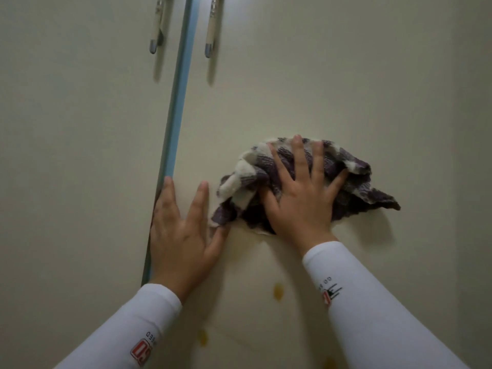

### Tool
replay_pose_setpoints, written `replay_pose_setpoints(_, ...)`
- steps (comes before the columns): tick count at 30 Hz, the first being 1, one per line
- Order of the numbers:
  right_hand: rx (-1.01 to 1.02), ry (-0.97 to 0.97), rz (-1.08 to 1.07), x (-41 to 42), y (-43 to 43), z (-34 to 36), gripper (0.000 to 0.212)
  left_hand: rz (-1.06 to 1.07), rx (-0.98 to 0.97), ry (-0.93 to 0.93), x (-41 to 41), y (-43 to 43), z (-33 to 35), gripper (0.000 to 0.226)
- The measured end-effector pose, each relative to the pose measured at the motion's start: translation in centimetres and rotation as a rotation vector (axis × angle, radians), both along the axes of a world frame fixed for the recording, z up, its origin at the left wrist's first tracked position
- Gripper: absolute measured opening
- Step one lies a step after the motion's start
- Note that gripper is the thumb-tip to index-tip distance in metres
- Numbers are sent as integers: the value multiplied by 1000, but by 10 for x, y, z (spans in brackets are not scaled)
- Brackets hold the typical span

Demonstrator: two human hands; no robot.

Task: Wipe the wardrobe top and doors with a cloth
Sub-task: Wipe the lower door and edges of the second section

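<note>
Cloth [298, 179] under flat right hand [300, 201] mid-door [346, 89]; left hand [181, 235] empty, flat at door's edge; yellow spots [278, 291] remain below.

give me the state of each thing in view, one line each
cloth: crumpled, pressed flat against the right door
right hand: open, fingers spread on the cloth
left hand: open, flat on the right door at its blue edge
right door: slightly ajar, yellow spots low down
left door: shut
handles: hanging vertical, untouched
</note>
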State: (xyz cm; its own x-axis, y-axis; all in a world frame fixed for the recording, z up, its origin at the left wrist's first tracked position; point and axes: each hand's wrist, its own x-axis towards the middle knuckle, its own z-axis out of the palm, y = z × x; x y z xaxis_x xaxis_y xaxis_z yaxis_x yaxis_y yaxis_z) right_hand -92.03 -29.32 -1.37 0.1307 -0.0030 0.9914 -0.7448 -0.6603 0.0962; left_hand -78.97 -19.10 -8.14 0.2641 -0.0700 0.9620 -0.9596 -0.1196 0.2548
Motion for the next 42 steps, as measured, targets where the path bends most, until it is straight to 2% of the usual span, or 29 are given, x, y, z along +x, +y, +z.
replay_pose_setpoints(5,70,-79,-8,-51,-29,-10,65,-8,27,97,-10,-1,0,76)
replay_pose_setpoints(14,223,-216,-38,-137,-84,-19,72,-37,75,125,-11,4,0,75)
replay_pose_setpoints(21,266,-214,-12,-153,-94,-47,71,-19,92,143,-12,4,1,73)
replay_pose_setpoints(25,279,-213,-32,-145,-86,-72,74,-65,61,152,-10,6,2,59)
replay_pose_setpoints(29,327,-215,-32,-124,-65,-85,76,-297,-71,257,-9,13,9,56)
replay_pose_setpoints(32,242,-120,-49,-91,-43,-94,72,-362,-103,271,-5,20,11,58)
replay_pose_setpoints(35,207,-85,-34,-55,-20,-95,69,-497,-127,310,-4,27,13,45)
replay_pose_setpoints(42,103,109,-35,18,29,-95,69,-680,-12,350,6,41,6,43)
